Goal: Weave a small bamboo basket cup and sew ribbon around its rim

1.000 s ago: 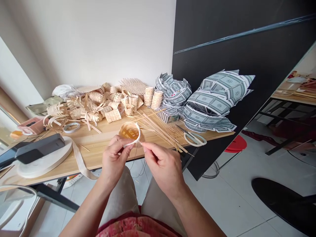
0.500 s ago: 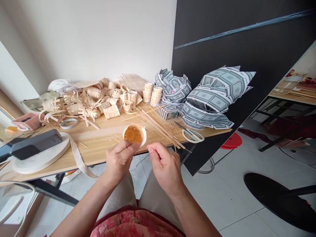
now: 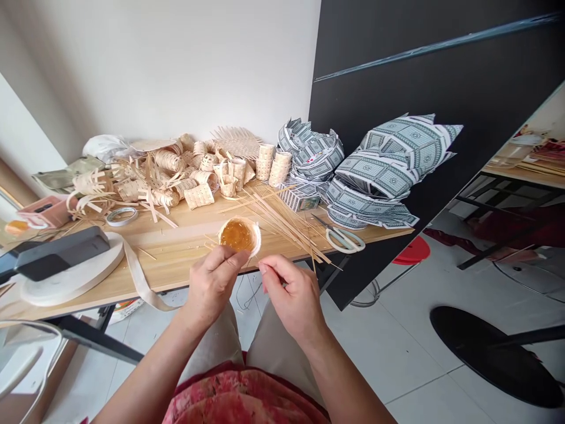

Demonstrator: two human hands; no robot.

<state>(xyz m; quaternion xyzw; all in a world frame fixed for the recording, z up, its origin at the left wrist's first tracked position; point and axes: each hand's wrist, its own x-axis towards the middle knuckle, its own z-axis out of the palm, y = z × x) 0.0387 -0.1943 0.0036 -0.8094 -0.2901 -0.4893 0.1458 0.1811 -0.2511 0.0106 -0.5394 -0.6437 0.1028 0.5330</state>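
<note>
My left hand (image 3: 214, 285) is closed on the near rim of a small woven basket (image 3: 237, 234) at the table's front edge. The basket's round mouth tilts towards me and shows an amber-coloured inside. A pale band runs along its right rim. Just right of the basket, my right hand (image 3: 291, 291) is pinched shut, thumb against forefinger. Whatever sits in that pinch is too fine to make out. A thin dark thread (image 3: 247, 299) hangs in loops below, between the two hands; its ends are hard to follow.
Behind lie a heap of woven baskets (image 3: 170, 162), loose bamboo strips (image 3: 286, 221), scissors (image 3: 342, 238) and folded-paper pieces (image 3: 375, 171). At the left are a tape roll (image 3: 122, 217), a dark phone-like device (image 3: 64, 253) and a roll of white ribbon (image 3: 75, 285). A red stool (image 3: 412, 250) stands at right.
My right hand has shifted slightly left and closer to the basket, its pinch kept. My left hand still holds the basket in nearly the same place. The view has shifted a little.
</note>
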